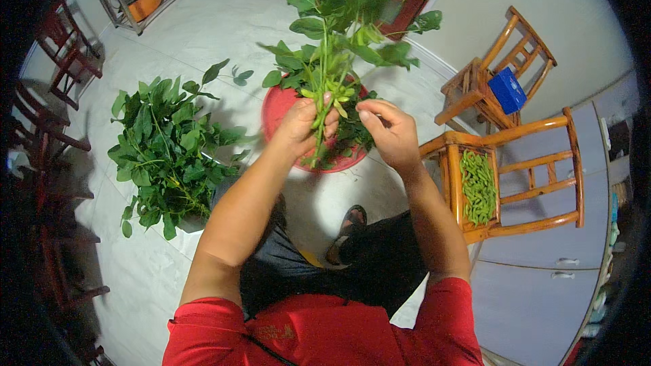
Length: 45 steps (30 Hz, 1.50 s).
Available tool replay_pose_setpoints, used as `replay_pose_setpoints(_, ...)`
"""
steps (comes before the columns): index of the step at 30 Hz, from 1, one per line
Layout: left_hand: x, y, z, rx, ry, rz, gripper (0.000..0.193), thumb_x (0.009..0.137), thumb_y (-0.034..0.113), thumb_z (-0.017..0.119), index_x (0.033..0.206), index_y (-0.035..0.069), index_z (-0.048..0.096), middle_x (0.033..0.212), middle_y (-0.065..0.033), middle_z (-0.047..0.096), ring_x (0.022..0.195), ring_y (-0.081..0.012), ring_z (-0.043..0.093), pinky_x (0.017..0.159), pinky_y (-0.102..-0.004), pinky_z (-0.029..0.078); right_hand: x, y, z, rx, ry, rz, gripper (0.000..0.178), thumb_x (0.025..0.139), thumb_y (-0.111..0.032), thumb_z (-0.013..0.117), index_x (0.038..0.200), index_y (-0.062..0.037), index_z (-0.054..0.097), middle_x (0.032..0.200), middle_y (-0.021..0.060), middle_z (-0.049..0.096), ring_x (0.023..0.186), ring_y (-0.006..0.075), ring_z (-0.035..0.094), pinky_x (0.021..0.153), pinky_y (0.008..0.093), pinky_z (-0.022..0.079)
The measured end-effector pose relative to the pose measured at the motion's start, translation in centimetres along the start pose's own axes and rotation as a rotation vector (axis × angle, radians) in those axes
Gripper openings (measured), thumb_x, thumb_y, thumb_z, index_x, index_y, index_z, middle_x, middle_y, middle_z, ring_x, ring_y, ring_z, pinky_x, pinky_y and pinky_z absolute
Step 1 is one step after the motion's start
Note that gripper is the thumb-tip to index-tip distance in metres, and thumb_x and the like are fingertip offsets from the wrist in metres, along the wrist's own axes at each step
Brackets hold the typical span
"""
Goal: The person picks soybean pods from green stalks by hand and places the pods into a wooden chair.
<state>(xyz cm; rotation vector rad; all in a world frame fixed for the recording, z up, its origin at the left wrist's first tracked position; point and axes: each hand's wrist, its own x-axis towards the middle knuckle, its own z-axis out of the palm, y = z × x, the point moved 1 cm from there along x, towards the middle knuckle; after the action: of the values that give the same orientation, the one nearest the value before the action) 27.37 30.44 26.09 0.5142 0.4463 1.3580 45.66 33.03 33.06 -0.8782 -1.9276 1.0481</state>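
Observation:
My left hand (298, 125) is wrapped round the stems of a leafy soybean plant (325, 47), held upright in front of me. Clusters of plump green pods hang along its stems near my fingers, and the leafy top is slightly blurred. Just right of the pods is my right hand (392, 134), its thumb and fingers curled together; whatever may be between them is hidden. Below the plant sits a round red basin (274, 112) with loose leaves and stems in it. Picked green pods (478, 188) fill the seat of a wooden chair (536, 200) to my right.
A big heap of leafy soybean plants (163, 149) lies on the floor at my left. Behind the near chair stands another wooden chair (468, 91) with a blue box (507, 90) on it. Dark chairs (64, 47) line the left side. A metal-framed table (119, 0) stands far left.

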Motion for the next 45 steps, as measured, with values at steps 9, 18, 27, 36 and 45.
replay_pose_setpoints(9,-0.9,1.5,-1.6,0.173,0.083,-0.023,0.019,0.093,0.022,0.057,0.085,0.005,0.056,0.066,-0.0046,0.053,0.056,-0.0164,0.054,0.053,-0.0284,0.046,2.7,4.1,3.9,0.149,-0.010,-0.106,0.028,0.083,0.001,0.058,0.111,0.0056,0.058,0.113,0.0114,0.055,0.096,0.0111,0.055,0.078,0.0219,0.050)
replay_pose_setpoints(18,-1.2,0.5,-0.5,0.429,0.028,-0.092,0.018,0.089,0.018,0.062,0.096,0.002,0.060,0.076,-0.0074,0.059,0.065,-0.0182,0.059,0.058,-0.0309,0.050,1.4,3.8,2.8,0.215,-0.086,0.117,0.032,0.084,0.002,0.055,0.116,0.0015,0.060,0.113,0.0091,0.060,0.101,0.0134,0.056,0.081,0.0245,0.047)
replay_pose_setpoints(27,-1.8,-0.7,1.2,0.785,0.058,-0.080,0.017,0.089,0.014,0.057,0.091,0.000,0.066,0.070,-0.0015,0.063,0.055,-0.0080,0.053,0.049,-0.0233,0.040,1.0,8.7,0.5,0.650,-0.166,0.131,0.025,0.090,-0.017,0.060,0.109,-0.0019,0.062,0.107,0.0092,0.064,0.094,0.0201,0.061,0.082,0.0344,0.050)
replay_pose_setpoints(36,-2.1,-0.4,0.7,0.961,0.093,-0.183,0.024,0.090,0.017,0.057,0.074,0.002,0.066,0.061,-0.0007,0.060,0.050,-0.0078,0.050,0.046,-0.0247,0.038,0.5,4.9,0.5,0.236,-0.284,0.287,0.024,0.087,-0.018,0.063,0.104,0.0003,0.064,0.090,0.0079,0.067,0.082,0.0142,0.061,0.075,0.0290,0.050)
replay_pose_setpoints(45,-1.4,-2.1,-0.8,0.964,0.131,0.041,0.025,0.091,0.017,0.056,0.074,0.001,0.064,0.061,0.0018,0.057,0.050,-0.0061,0.047,0.046,-0.0245,0.036,0.8,5.2,2.4,-0.053,0.007,-0.011,0.015,0.086,-0.012,0.058,0.085,0.0014,0.063,0.068,0.0034,0.061,0.059,0.0090,0.054,0.053,0.0273,0.044)
